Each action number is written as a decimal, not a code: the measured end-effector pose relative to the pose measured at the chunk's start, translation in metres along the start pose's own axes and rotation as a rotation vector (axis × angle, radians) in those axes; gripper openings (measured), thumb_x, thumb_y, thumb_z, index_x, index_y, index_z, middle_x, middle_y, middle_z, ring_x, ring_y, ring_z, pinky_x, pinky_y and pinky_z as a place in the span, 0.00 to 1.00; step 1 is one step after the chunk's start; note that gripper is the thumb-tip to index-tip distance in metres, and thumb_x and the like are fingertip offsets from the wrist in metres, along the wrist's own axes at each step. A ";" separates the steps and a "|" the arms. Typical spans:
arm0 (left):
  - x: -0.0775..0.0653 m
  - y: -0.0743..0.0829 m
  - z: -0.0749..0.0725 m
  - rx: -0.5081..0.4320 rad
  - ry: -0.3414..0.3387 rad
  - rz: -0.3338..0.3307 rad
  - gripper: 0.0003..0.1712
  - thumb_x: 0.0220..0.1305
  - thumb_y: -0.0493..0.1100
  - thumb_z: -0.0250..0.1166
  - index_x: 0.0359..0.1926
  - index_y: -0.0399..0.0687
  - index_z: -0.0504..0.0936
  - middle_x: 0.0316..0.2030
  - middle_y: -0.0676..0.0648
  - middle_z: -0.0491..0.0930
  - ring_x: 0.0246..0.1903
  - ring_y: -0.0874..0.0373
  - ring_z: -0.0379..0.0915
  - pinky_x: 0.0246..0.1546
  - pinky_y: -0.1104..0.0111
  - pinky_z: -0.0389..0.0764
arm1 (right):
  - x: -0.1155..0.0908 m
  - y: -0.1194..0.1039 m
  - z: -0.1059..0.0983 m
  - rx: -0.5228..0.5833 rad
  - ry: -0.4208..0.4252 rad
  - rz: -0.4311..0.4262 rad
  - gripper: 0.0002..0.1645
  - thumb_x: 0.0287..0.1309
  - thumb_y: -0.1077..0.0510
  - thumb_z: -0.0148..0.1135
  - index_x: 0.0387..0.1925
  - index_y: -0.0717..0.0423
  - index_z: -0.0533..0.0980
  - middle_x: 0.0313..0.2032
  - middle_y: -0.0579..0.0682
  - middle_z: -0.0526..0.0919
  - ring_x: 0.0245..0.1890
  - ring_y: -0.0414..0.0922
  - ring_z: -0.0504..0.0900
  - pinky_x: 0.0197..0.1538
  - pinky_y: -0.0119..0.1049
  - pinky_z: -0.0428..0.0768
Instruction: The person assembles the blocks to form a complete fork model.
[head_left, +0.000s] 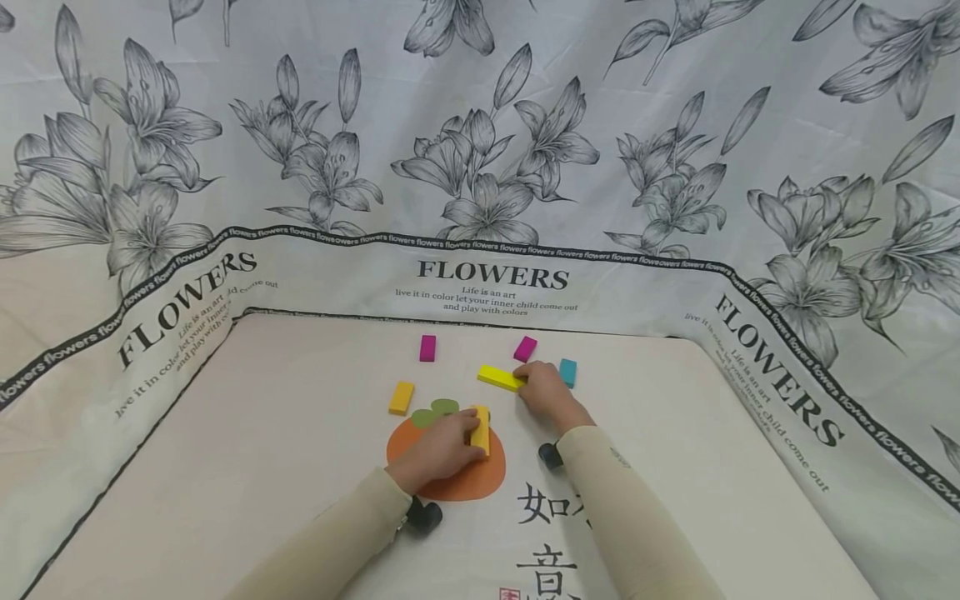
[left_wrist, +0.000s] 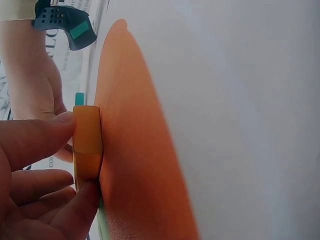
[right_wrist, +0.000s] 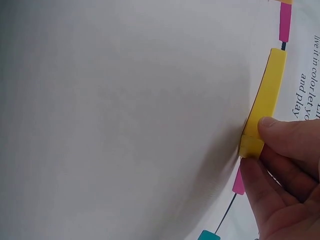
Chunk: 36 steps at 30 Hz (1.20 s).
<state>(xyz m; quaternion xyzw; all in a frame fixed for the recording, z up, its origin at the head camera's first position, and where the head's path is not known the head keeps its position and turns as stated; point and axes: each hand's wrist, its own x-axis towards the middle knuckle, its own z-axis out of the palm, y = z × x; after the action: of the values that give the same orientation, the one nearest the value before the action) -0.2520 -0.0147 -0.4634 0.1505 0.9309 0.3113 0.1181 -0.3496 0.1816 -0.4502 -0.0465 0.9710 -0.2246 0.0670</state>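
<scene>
My left hand (head_left: 442, 448) pinches an orange-yellow block (head_left: 481, 433) over the orange persimmon-like print on the cloth. In the left wrist view, thumb and fingers grip that block (left_wrist: 87, 132) at its two ends, close against the printed orange patch (left_wrist: 132, 130). Farther back, my right hand (head_left: 551, 395) holds one end of a longer bright yellow block (head_left: 497, 377). From the right wrist, this block (right_wrist: 266, 92) lies along the cloth, its near end between thumb and fingers. Just beyond the right hand are a magenta block (head_left: 525, 348) and a teal block (head_left: 568, 372).
Another magenta block (head_left: 427, 347) lies at the back left, with a second orange-yellow block (head_left: 401, 398) nearer the print. Black characters (head_left: 546, 505) mark the pale cloth near the right forearm. A floral curtain (head_left: 487, 167) rises behind the table's back edge.
</scene>
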 end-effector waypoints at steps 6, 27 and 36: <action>0.000 0.000 0.000 0.001 0.006 0.015 0.33 0.61 0.50 0.68 0.64 0.42 0.73 0.69 0.47 0.66 0.68 0.49 0.63 0.66 0.56 0.70 | -0.001 0.000 0.000 -0.007 -0.002 -0.009 0.23 0.61 0.65 0.58 0.58 0.54 0.76 0.56 0.52 0.79 0.58 0.51 0.73 0.66 0.48 0.73; 0.000 -0.001 0.001 -0.013 0.011 0.020 0.33 0.61 0.50 0.67 0.64 0.42 0.73 0.69 0.47 0.66 0.68 0.48 0.63 0.66 0.55 0.69 | -0.005 -0.017 0.003 -0.009 -0.039 -0.055 0.21 0.59 0.65 0.61 0.55 0.54 0.79 0.54 0.52 0.81 0.56 0.51 0.74 0.66 0.49 0.73; 0.000 -0.001 0.001 -0.016 0.014 0.031 0.33 0.61 0.50 0.67 0.64 0.41 0.72 0.70 0.46 0.65 0.68 0.48 0.63 0.66 0.56 0.70 | -0.010 -0.027 0.005 -0.048 -0.068 -0.133 0.20 0.59 0.65 0.60 0.53 0.55 0.80 0.52 0.52 0.82 0.56 0.51 0.76 0.65 0.47 0.73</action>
<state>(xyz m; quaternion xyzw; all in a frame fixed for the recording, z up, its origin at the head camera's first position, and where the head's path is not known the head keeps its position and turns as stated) -0.2520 -0.0153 -0.4648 0.1616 0.9266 0.3217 0.1083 -0.3373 0.1565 -0.4421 -0.1203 0.9680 -0.2035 0.0837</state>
